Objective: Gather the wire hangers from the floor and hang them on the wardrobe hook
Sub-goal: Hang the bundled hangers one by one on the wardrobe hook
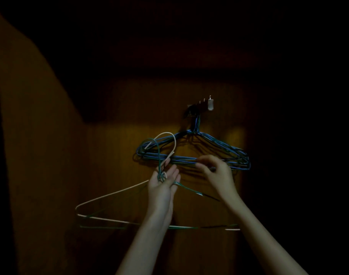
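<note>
Thin wire hangers (118,192) in left hand (163,182)

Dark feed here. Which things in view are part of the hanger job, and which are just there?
Job:
- white and green hangers in left hand
- blue hanger bunch on hook rail, touched by right hand

Just there:
- wooden wardrobe panel

Very dim throughout, edges falling to black, a weak warm glow on the wardrobe panel (118,135), details soft.
</note>
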`<move>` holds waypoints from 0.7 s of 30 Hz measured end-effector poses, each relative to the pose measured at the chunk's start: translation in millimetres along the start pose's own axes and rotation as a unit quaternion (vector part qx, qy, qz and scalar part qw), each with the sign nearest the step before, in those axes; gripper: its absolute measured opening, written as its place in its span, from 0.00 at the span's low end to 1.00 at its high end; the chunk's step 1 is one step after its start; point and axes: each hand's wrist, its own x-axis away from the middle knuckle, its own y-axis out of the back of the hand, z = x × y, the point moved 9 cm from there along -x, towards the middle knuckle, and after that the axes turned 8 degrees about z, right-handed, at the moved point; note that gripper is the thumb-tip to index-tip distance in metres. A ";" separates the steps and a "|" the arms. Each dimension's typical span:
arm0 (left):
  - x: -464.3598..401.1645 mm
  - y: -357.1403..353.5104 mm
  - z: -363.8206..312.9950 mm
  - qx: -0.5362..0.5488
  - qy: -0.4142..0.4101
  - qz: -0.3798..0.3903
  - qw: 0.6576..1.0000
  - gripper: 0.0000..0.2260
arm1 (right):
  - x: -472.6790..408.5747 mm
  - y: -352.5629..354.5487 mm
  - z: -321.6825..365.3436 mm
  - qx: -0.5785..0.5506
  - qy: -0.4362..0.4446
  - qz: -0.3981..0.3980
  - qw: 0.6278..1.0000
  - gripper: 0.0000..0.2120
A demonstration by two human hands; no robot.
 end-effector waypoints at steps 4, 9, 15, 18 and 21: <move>10.4 -2.8 1.3 0.014 0.010 0.005 1.000 0.18 | 36.0 -27.7 23.5 -0.015 -0.004 0.107 0.994 0.06; 25.0 -4.3 4.6 0.014 0.026 0.012 1.000 0.18 | 62.5 -33.0 30.2 -0.051 -0.040 0.146 0.987 0.07; 42.3 -6.3 7.2 -0.010 0.051 0.046 0.998 0.20 | 77.6 -28.6 30.8 -0.051 -0.061 0.160 0.984 0.06; 50.9 -8.6 8.6 -0.032 0.057 0.067 0.996 0.20 | 78.4 -20.1 27.4 -0.034 -0.073 0.150 0.985 0.09; 56.9 -6.9 6.6 -0.042 0.052 0.071 0.995 0.21 | 77.4 -11.9 25.7 -0.025 -0.087 0.152 0.984 0.08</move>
